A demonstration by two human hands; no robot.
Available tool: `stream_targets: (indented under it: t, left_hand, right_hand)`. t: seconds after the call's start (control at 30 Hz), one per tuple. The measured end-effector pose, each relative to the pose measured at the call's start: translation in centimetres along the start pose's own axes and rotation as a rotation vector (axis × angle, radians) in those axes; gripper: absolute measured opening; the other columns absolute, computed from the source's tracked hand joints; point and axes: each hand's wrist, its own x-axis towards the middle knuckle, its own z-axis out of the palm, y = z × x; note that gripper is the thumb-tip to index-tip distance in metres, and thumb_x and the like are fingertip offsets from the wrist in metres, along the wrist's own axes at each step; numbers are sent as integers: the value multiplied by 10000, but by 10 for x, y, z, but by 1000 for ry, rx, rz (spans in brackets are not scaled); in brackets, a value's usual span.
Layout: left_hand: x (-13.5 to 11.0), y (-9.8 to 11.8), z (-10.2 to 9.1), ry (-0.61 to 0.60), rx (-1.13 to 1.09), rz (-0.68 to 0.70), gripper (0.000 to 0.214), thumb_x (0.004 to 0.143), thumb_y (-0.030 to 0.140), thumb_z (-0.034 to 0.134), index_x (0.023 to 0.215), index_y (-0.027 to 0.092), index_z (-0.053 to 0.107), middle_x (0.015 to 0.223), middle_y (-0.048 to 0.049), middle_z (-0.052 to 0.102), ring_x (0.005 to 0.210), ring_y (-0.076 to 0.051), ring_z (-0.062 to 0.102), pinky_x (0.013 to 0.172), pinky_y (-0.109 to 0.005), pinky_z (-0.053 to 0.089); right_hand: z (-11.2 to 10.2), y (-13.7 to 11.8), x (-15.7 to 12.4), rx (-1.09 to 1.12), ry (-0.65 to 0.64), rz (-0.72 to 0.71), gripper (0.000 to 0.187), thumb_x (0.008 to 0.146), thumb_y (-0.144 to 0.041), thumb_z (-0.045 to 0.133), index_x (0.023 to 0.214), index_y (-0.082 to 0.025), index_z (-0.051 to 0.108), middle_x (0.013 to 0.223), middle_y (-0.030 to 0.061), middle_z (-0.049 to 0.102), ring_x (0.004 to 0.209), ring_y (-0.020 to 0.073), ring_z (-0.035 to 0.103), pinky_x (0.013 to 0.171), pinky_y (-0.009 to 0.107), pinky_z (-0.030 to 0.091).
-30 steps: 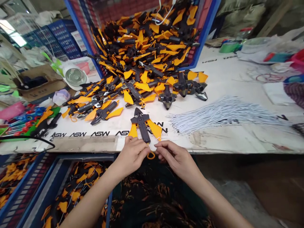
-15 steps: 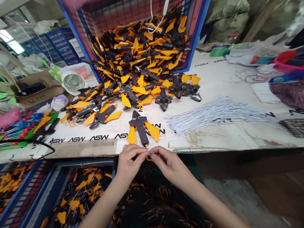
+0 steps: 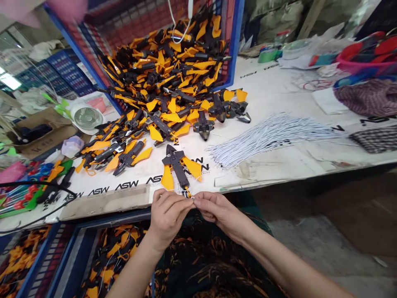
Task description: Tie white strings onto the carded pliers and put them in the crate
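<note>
A black toy with orange wings lies on the table's front edge, nose pointing away from me. From its tail a short orange cord runs down to my fingertips. My left hand is closed in a pinch at the end of this cord, where a small loop of white string shows. My right hand pinches the same spot from the other side, thumb and forefinger together. The fingertips of both hands almost touch and hide most of the string.
A tipped blue-rimmed crate spills several similar toys onto the table. To the right lies a bundle of white strings. A small fan stands at left. Below the table edge, another crate holds more toys. A black cable crosses the left side.
The view has shifted and tilted. Both hands still pinch at the toy's tail, and more of the orange cord shows above them. The orange ring below the fingers is now hidden.
</note>
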Motion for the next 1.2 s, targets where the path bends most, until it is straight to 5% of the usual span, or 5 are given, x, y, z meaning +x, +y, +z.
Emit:
stream_targets:
  t: [0.27, 0.37, 0.57, 0.8, 1.2]
  left_hand:
    - [2, 31, 21, 70, -819, -1026, 286, 853, 407, 660, 698, 177, 588, 659, 7, 579, 639, -126, 531, 630, -254, 426]
    - [5, 33, 22, 10, -1067, -1197, 401, 794, 518, 687, 651, 169, 551, 612, 20, 513, 592, -110, 466, 601, -247, 403]
    - [4, 16, 9, -85, -548, -772, 163, 860, 310, 676, 758, 187, 648, 737, -4, 640, 729, -145, 575, 715, -273, 439]
    - [8, -3, -2, -234, -452, -263, 91, 874, 245, 691, 793, 207, 675, 739, 0, 691, 736, -137, 623, 735, -285, 451]
    - [-6, 14, 15, -72, -71, -437, 131, 858, 149, 567, 749, 205, 613, 706, 2, 687, 687, -158, 616, 747, -338, 425]
  right_hand:
    - [-1, 3, -7, -593, 164, -640, 136, 951, -303, 543, 877, -216, 616, 792, 18, 608, 709, 151, 552, 655, 271, 421]
    - [-8, 0, -7, -854, 134, -844, 167, 961, -181, 489, 931, -231, 645, 839, 42, 645, 761, 167, 599, 695, 280, 448]
    - [-12, -19, -4, -671, 29, -449, 191, 931, -356, 568, 851, -208, 659, 792, 26, 643, 744, 166, 577, 674, 281, 455]
    - [-13, -32, -3, -398, -179, 72, 247, 712, -406, 730, 675, -186, 625, 594, -49, 516, 558, 96, 401, 554, 241, 333]
    - [-2, 8, 8, -756, 189, -343, 104, 809, -302, 557, 772, -207, 535, 613, -45, 464, 549, 113, 400, 521, 237, 332]
